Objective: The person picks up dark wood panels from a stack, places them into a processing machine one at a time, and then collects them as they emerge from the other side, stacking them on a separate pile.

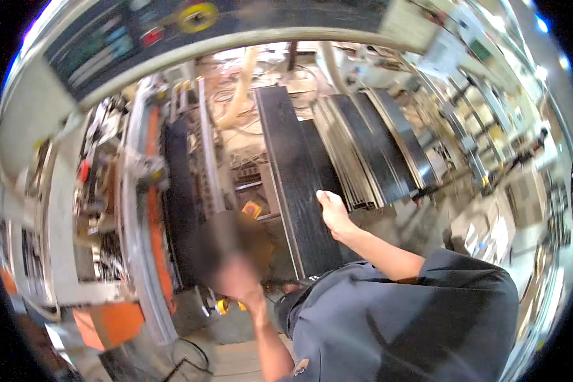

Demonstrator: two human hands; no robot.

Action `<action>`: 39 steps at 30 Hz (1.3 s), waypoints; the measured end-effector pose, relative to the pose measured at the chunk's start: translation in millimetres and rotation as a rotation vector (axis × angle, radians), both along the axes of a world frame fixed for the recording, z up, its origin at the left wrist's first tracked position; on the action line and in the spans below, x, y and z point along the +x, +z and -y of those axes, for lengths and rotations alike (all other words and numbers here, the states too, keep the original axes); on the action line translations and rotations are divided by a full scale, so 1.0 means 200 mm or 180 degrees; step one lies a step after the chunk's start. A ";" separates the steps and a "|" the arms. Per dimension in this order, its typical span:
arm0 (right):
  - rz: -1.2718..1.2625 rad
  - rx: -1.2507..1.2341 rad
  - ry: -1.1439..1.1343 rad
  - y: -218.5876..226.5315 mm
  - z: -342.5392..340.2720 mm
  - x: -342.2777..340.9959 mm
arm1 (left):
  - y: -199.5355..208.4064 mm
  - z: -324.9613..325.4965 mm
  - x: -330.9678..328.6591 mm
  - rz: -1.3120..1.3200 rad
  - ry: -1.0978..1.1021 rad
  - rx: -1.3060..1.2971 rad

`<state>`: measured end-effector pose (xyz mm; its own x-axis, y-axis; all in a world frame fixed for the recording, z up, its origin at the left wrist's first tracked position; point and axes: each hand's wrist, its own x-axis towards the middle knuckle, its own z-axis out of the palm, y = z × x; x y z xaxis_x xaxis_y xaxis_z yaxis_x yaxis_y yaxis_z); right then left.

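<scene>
While the right hand (333,213) is resting on the edge of a long dark plank (296,178), fingers curled against it, the left hand (239,280) is looking blurred (its grip I cannot tell). That plank is lying beside 1 stack of dark strips (372,146), near an orange-trimmed machine (149,210).

A grey control panel (127,38) curves across the upper left; orange machine frames (108,321) stand lower left, grey floor (235,331) below.
</scene>
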<state>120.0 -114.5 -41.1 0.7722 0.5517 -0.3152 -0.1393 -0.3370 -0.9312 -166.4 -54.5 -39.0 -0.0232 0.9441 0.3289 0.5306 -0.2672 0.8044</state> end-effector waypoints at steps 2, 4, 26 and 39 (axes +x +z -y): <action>-0.0005 0.0157 -0.0066 -0.02 0.06 0.12 | 0.09 0.06 0.30 0.0806 -0.1188 -0.0715; 0.0081 0.0017 -0.0207 -0.05 0.17 0.27 | 0.22 0.19 0.59 0.0772 -0.1985 -0.2495; 0.2095 -0.2290 -0.0042 -0.11 1.05 2.19 | -0.31 1.35 2.97 -0.0383 -0.2727 -0.1719; 0.2776 -0.2435 0.0183 -0.43 1.14 2.64 | -0.49 1.07 1.43 -0.1049 -0.1182 -0.2520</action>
